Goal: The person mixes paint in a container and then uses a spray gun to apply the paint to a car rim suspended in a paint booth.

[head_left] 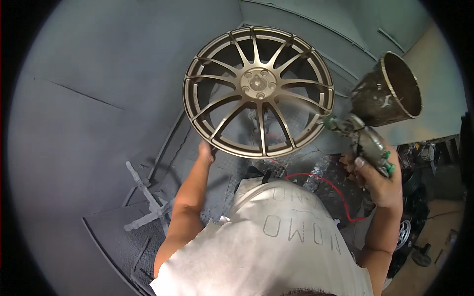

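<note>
A bronze multi-spoke wheel rim [258, 84] is raised in front of me, its face turned up toward me. My left hand [205, 152] is at the rim's near-left edge, gripping it from below, with most of its fingers hidden behind the rim. In my right hand [379, 180] is a spray gun [368, 143], the fingers wrapped round its handle. A large paint-stained cup [370, 101] tops the gun. The green-ringed nozzle [332, 122] points left at the rim's right edge, close to it. Faint mist shows over the right-hand spokes.
A red hose [338, 190] runs across the floor below the rim. Grey-coated crossed bars [153, 209] stand at lower left. Grey walls [98, 133] rise at left and behind. At far right lie a silver wheel [404, 234] and cluttered items [429, 153].
</note>
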Motion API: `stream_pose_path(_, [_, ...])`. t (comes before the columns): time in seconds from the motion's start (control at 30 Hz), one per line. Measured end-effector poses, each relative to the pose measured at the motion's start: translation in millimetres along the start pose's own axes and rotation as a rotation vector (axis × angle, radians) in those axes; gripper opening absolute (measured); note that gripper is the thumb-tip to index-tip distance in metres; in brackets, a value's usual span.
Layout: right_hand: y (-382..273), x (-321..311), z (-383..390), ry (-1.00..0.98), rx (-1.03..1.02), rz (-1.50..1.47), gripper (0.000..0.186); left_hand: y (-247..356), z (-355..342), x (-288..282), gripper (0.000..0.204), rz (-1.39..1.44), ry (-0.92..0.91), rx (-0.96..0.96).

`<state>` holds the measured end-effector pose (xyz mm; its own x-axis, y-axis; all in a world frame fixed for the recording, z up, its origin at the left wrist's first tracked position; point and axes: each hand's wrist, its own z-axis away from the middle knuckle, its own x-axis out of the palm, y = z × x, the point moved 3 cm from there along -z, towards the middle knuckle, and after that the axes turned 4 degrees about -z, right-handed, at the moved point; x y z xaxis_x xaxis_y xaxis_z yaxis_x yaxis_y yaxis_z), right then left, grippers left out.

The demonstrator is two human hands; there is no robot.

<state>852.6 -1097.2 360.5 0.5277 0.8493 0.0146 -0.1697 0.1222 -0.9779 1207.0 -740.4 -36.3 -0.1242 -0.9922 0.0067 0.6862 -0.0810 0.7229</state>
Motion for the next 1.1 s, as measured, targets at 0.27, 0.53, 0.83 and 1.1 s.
stream_pose_path(0.27, [-20,25,29,0.352,0.023,-0.009,0.070,46,-77,-13,0.035,0.070,-0.387,-0.096])
stream_pose_path(0.53, [-29,46,26,0.399,0.187,-0.017,0.074,101,-97,44,0.035,0.034,-0.406,-0.068])
stream_pose_path(0.83, [-50,21,28,0.544,0.208,0.237,0.063,100,-77,44,0.035,-0.005,-0.338,-0.123])
stream_pose_path(1.1, [-158,96,-59,0.569,0.522,0.241,0.071,87,-63,17,0.036,-0.186,-0.291,-0.389])
